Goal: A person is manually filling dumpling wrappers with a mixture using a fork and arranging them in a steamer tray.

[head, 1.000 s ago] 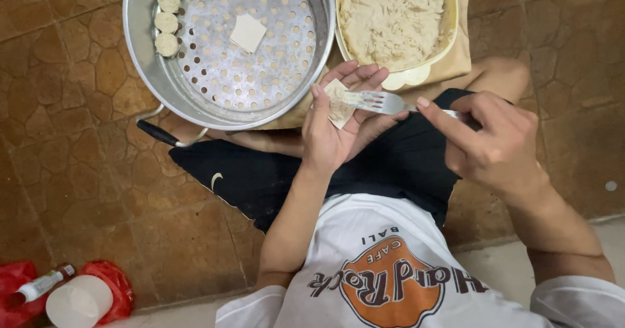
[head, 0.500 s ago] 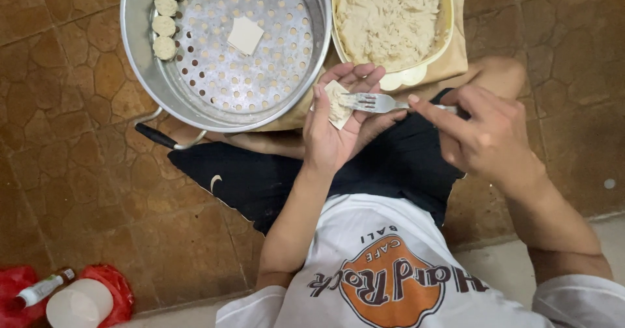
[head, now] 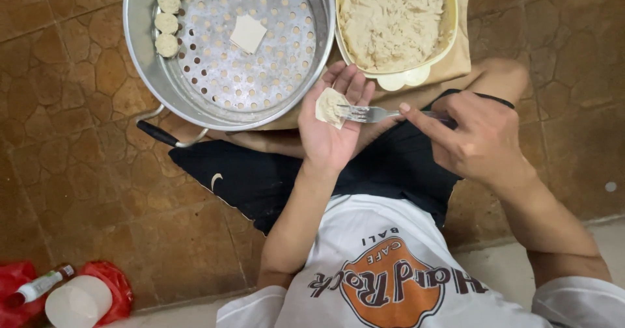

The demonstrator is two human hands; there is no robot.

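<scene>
Sitting on the brown stone-pattern floor [head: 78,172], we've got the big round metal steamer pan [head: 140,54] up front, shiny with a perforated tray, four little formed dumplings [head: 166,15] lined along its left rim and one flat square wrapper [head: 249,33] lying loose on the holes. Just right of it sits the pale yellow bowl [head: 449,15] of lumpy, pasty beige filling [head: 390,19].

Our left hand [head: 332,129] is spread open, palm up, cradling a thin wrapper with filling [head: 330,105] on the fingers. Our right hand [head: 478,136] pinches the handle of a metal fork [head: 368,114], tines resting on that wrapper.

Honestly the risky bit: that dough looks thin and soft, so pressing the tines too hard could tear it, and a tilted palm could drop the whole thing into our lap.
</scene>
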